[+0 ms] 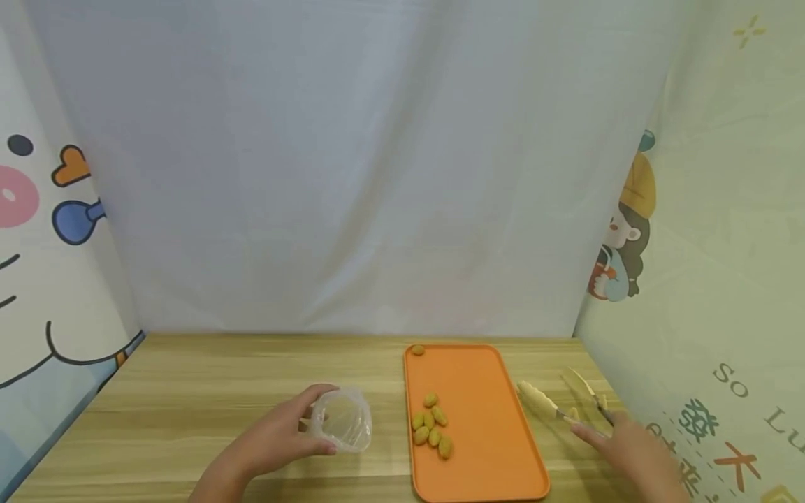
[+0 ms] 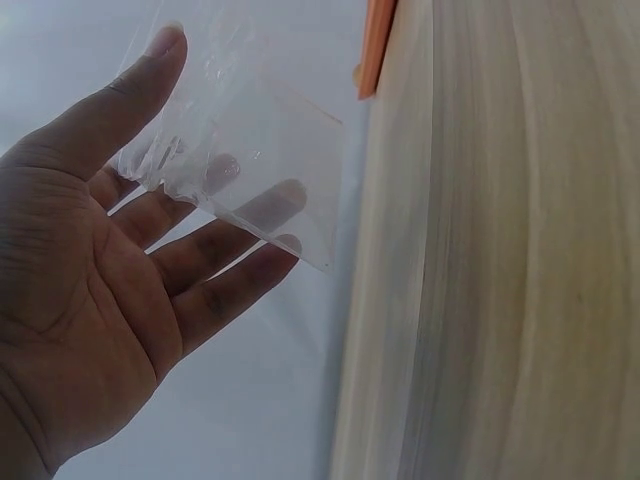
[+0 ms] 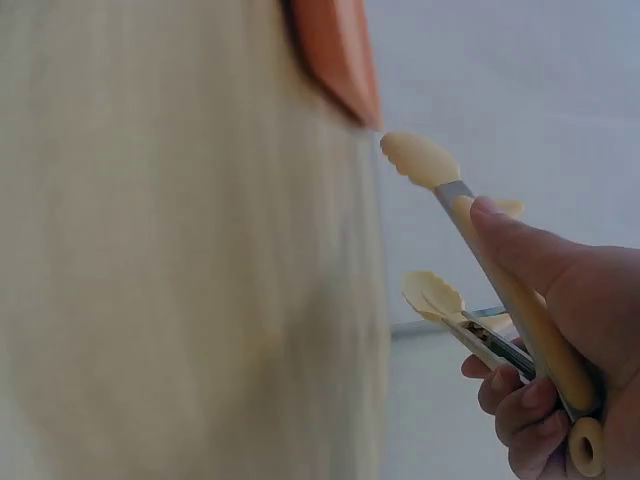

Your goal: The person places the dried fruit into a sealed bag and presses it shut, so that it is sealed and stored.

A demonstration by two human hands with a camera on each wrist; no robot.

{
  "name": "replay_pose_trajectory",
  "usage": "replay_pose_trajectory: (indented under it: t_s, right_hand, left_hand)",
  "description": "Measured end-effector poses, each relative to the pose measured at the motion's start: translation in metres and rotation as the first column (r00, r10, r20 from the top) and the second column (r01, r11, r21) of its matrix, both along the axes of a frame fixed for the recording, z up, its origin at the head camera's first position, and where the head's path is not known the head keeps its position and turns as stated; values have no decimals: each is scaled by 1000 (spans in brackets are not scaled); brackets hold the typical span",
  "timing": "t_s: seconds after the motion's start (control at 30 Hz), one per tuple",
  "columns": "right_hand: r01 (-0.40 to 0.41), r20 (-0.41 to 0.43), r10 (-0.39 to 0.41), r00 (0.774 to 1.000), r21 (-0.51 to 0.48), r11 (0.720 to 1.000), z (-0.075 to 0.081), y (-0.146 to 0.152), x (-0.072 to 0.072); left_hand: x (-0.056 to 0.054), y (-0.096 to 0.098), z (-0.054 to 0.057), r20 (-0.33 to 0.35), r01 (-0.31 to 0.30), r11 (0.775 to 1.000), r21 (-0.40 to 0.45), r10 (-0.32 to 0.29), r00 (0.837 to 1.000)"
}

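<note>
My left hand (image 1: 283,434) holds a clear plastic cup (image 1: 343,420) by its side, thumb toward me and fingers around the far side. In the left wrist view the fingers show through the cup's clear wall (image 2: 290,150). My right hand (image 1: 638,450) grips a pair of tongs (image 3: 520,300) with cream scalloped tips and metal arms; the tips stand apart with nothing between them. An orange tray (image 1: 484,419) lies between the hands. Several small yellow-brown oval pieces (image 1: 430,419) sit together on its left side, and one more piece (image 1: 418,350) is at its far left corner.
The wooden table (image 1: 207,391) carries the tray right of its middle. A pale curtain (image 1: 352,175) hangs along the back edge. Printed cloth walls stand at the left (image 1: 56,244) and the right (image 1: 711,244), the right one close beside my right hand.
</note>
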State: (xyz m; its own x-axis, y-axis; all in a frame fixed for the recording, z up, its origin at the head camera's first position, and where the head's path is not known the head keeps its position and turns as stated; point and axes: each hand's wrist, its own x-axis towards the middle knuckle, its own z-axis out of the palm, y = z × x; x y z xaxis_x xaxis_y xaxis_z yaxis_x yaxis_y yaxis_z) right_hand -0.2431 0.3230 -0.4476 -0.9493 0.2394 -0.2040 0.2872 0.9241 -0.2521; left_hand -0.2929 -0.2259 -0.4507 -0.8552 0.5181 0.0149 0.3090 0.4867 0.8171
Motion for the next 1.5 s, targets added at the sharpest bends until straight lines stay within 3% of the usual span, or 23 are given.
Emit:
replay_pose_trajectory:
  t_s: [0.17, 0.33, 0.47, 0.8, 0.97, 1.23, 1.5]
  right_hand:
    - [-41, -81, 37, 996, -49, 998, 26, -8, 1]
    - [-105, -107, 97, 989, -73, 992, 53, -25, 2]
    - [-118, -103, 110, 989, -79, 990, 65, -39, 6]
    - [-184, -189, 168, 968, -69, 981, 61, -63, 12]
    - [-237, -194, 223, 955, -51, 970, 58, -70, 15]
    - [-327, -144, 317, 937, -48, 944, 56, -82, 16]
    - [-304, -56, 299, 953, -124, 945, 55, -90, 13]
  left_hand:
    - [0, -1, 0, -1, 1, 1000, -3, -1, 1000]
    - [1, -1, 0, 5, -10, 1000, -9, 10, 1000]
    - [1, 1, 0, 12, -10, 1000, -9, 11, 1000]
    - [2, 2, -2, 26, -2, 1000, 1, 2, 1000]
    - [3, 0, -2, 25, -2, 1000, -13, 3, 1000]
    - [1, 0, -1, 21, -4, 999, -39, 5, 1000]
    - [2, 1, 1, 26, -8, 999, -49, 9, 1000]
